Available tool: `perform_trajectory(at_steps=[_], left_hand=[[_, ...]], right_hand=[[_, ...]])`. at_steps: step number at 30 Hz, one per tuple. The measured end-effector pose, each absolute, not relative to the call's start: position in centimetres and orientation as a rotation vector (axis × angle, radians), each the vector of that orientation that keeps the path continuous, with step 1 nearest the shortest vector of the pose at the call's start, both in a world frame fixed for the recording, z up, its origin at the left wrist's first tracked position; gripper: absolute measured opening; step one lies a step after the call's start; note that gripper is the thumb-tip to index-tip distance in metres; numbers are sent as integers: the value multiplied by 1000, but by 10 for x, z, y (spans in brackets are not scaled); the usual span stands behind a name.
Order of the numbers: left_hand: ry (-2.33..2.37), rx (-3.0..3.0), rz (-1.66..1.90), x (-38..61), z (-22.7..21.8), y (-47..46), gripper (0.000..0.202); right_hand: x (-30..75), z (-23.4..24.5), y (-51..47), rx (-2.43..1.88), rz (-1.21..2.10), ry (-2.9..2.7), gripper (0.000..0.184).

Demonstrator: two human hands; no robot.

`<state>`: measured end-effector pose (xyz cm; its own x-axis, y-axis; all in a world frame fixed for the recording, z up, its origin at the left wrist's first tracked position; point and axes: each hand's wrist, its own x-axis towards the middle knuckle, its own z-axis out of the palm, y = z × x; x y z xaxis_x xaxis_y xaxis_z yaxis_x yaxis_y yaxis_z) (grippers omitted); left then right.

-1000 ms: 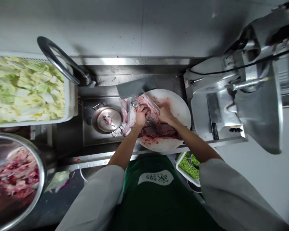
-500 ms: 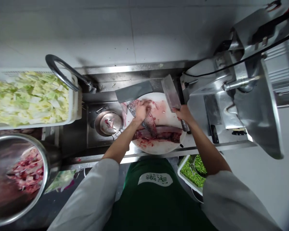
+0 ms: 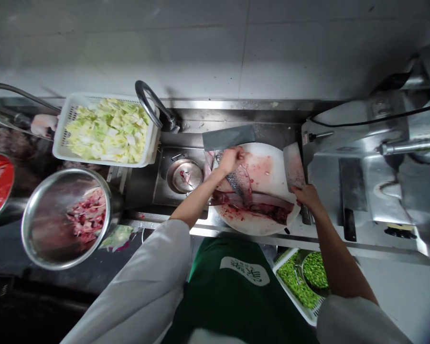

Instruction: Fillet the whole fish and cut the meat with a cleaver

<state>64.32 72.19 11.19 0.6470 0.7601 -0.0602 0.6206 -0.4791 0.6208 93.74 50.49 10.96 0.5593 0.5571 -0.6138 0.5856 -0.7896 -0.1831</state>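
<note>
A cut-open fish (image 3: 249, 193) lies bloody on a round white cutting board (image 3: 268, 165) set over the sink edge. My left hand (image 3: 231, 158) grips the fish's head end at the board's far left. My right hand (image 3: 307, 196) is closed on the handle of a cleaver (image 3: 294, 167), whose blade rests at the board's right edge, pointing away from me. A second cleaver (image 3: 228, 136) lies flat behind the board.
A small steel pot (image 3: 184, 176) sits in the sink under a curved tap (image 3: 152, 102). A white basket of chopped cabbage (image 3: 107, 129) and a steel bowl of red meat scraps (image 3: 68, 217) are left. A meat slicer (image 3: 380, 162) stands right. A tray of green peas (image 3: 301, 274) is below.
My right hand left the fish, picked up a cleaver and brought it to the board's right edge. My left hand stays on the fish. My view swung left.
</note>
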Motion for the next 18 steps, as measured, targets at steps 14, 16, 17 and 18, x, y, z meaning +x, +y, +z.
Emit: perform_trajectory(at_steps=[14, 16, 17, 18], left_hand=[[518, 2585, 37, 580, 90, 715, 57], [356, 2618, -52, 611, 92, 728, 40], [320, 2630, -73, 622, 93, 735, 32], [309, 2639, -81, 629, 94, 741, 29]], right_hand=[[934, 107, 499, 2948, -1100, 863, 28], [934, 109, 498, 2959, -1130, 865, 29], [933, 109, 497, 2979, -1146, 862, 29], [932, 109, 497, 3006, -1161, 849, 28]])
